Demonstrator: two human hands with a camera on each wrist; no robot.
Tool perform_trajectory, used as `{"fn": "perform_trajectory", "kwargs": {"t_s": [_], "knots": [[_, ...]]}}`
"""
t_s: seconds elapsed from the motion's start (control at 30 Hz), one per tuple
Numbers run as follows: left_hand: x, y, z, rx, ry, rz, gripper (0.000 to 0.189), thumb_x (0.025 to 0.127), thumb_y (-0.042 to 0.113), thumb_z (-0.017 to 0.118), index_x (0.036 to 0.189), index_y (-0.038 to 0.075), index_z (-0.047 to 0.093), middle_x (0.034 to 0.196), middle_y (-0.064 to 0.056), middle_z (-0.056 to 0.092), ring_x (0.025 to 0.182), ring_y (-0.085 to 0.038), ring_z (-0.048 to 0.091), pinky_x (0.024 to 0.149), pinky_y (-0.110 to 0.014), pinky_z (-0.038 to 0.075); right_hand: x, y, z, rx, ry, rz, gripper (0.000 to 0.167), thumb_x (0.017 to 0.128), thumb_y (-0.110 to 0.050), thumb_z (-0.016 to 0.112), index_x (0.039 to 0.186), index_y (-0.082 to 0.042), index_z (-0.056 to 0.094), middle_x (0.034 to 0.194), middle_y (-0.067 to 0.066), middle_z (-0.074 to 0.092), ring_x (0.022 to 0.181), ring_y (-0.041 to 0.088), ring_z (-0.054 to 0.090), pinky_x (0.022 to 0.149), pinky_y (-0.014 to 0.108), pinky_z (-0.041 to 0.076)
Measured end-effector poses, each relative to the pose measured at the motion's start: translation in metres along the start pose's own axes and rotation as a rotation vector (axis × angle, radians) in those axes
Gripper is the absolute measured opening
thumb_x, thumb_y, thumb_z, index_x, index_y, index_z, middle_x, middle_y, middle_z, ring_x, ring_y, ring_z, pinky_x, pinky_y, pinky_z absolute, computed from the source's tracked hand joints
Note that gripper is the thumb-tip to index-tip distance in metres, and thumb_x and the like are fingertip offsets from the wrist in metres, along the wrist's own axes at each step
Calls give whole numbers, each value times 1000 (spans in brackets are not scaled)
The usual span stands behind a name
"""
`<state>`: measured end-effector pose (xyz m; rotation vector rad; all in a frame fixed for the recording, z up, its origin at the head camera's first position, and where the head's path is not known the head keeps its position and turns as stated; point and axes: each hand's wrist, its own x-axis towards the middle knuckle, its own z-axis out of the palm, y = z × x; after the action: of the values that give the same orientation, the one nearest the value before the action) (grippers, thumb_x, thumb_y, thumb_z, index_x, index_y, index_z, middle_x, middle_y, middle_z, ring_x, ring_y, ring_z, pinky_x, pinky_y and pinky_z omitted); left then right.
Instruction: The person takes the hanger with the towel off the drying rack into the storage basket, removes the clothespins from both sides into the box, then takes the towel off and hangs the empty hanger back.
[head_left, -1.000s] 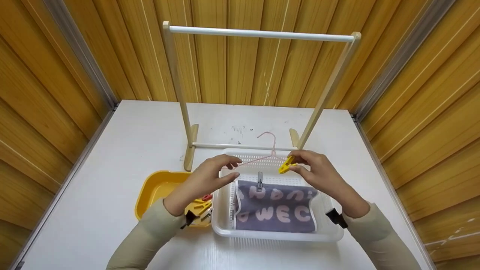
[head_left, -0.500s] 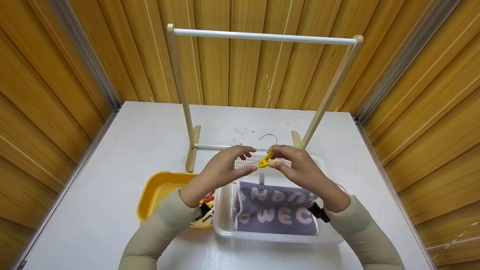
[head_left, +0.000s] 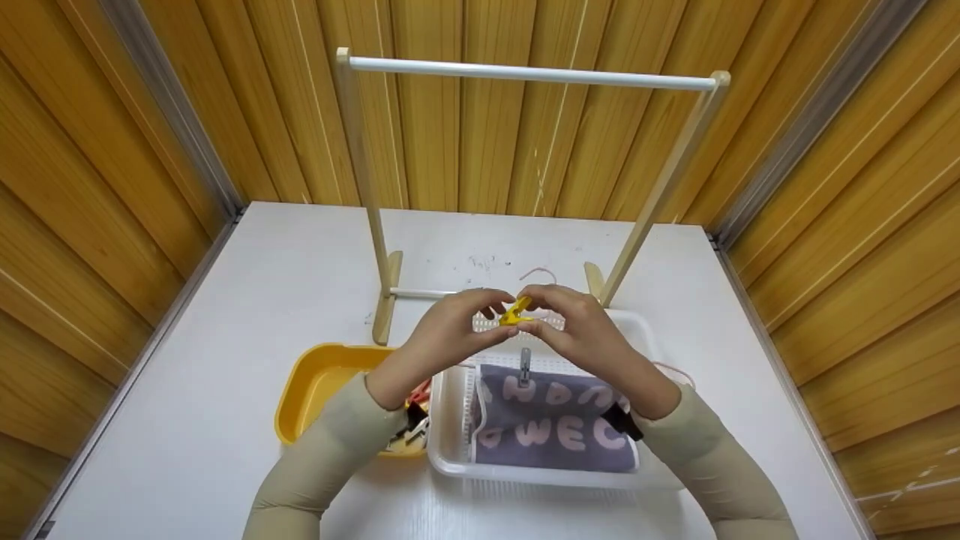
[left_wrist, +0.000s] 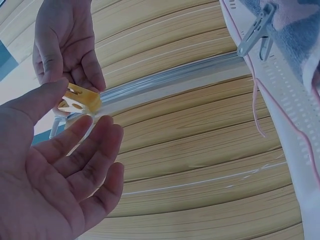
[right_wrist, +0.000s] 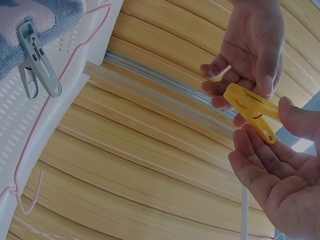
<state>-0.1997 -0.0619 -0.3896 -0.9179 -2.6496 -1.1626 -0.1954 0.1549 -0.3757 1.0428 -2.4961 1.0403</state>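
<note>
A yellow clothespin (head_left: 514, 312) is pinched between the thumb and fingers of my right hand (head_left: 583, 321), above the white basket (head_left: 555, 475). My left hand (head_left: 446, 334) faces it, thumb right at the clothespin and fingers loosely bent around its nose end; in the left wrist view a gap shows between the index finger and the clothespin (left_wrist: 82, 98). Below, a grey towel (head_left: 555, 431) with pink letters lies in the basket, a grey clothespin (head_left: 525, 366) clipped on its upper edge. A pink wire hanger (right_wrist: 35, 132) runs along that edge; the hands partly hide it in the head view.
To the left of the basket stands a yellow bin (head_left: 289, 394) with several clothespins (head_left: 417, 427), partly covered by the left sleeve. Behind the basket rises a wooden rack with a white top bar (head_left: 532, 73). Wood-patterned walls enclose the table on the sides and back.
My right hand has carried the yellow clothespin leftward to the middle, above the grey clothespin. My left hand has moved right to meet it.
</note>
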Motion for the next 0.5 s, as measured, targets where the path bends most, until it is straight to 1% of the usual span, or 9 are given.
{"fn": "perform_trajectory", "kwargs": {"t_s": [0.17,0.27,0.4,0.5], "knots": [[2,0,1,-5,35,32,33,94,20,75,121,3,70,111,-12,77,95,-28,72,86,-45,60,1,1,2,-7,5,8,33,89,-10,76,118,3,67,112,17,75,103,34,73,91,48,59],[2,0,2,-14,45,45,30,94,18,75,119,1,71,110,-13,77,93,-28,73,86,-46,60,2,1,3,-12,10,20,35,89,-11,76,120,3,67,112,17,75,104,33,73,92,49,59],[4,-1,2,-16,46,55,28,94,18,74,116,1,73,107,-14,78,91,-30,74,84,-47,60,3,2,3,-14,12,27,37,89,-13,77,121,2,67,113,16,75,104,33,72,93,49,58],[4,0,1,11,40,60,27,94,19,74,115,2,73,105,-13,78,90,-29,74,83,-44,60,4,3,3,-19,7,24,37,89,-13,77,122,2,67,113,16,75,103,32,72,92,49,58]]}}
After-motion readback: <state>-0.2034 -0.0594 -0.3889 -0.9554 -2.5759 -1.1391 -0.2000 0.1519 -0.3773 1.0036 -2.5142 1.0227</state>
